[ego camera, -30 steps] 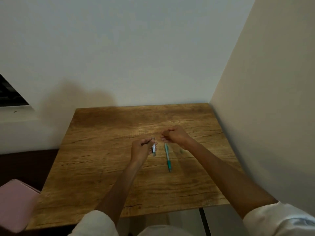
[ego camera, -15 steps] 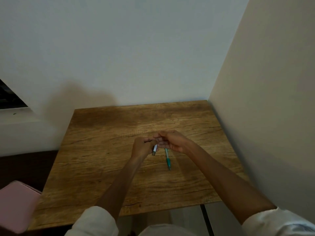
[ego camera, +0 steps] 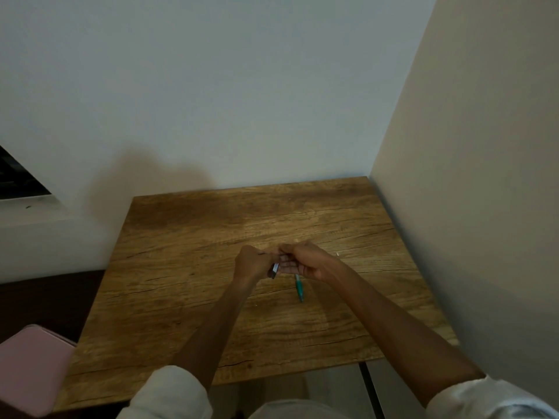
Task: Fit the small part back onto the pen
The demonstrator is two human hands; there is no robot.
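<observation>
Left hand: the left hand (ego camera: 252,263) is curled round a small silvery-grey stick-shaped piece (ego camera: 274,270), whose lower end pokes out below the fist and tilts down toward the table; the closed grip appears meant to steady the piece while the other hand works at its top end.
Right hand: the right hand (ego camera: 304,260) meets the left above the table, palm turned partly up, its fingers (ego camera: 287,265) bent inward toward the upper end of the grey piece; it seems to pinch there, but the contact point is hidden between the two hands, so whether it holds the piece itself or a tiny part cannot be told.
Held piece: small, narrow, with a pale face that catches the light; too small to name more exactly.
Pen: a teal-green pen (ego camera: 299,287) lies flat on the wooden table (ego camera: 187,267) just below the right hand, its far end hidden under that hand, touched by neither hand; it looks set aside within easy reach.
Small white bit: a tiny pale speck (ego camera: 337,254) lies on the wood just right of the right wrist; what it is cannot be made out.
Table: set into the corner where two walls meet.
Sleeves: white sleeves (ego camera: 169,394) are pushed up, leaving both forearms bare.
Pink object: a pink thing (ego camera: 30,367) sits off the table's near left corner.
</observation>
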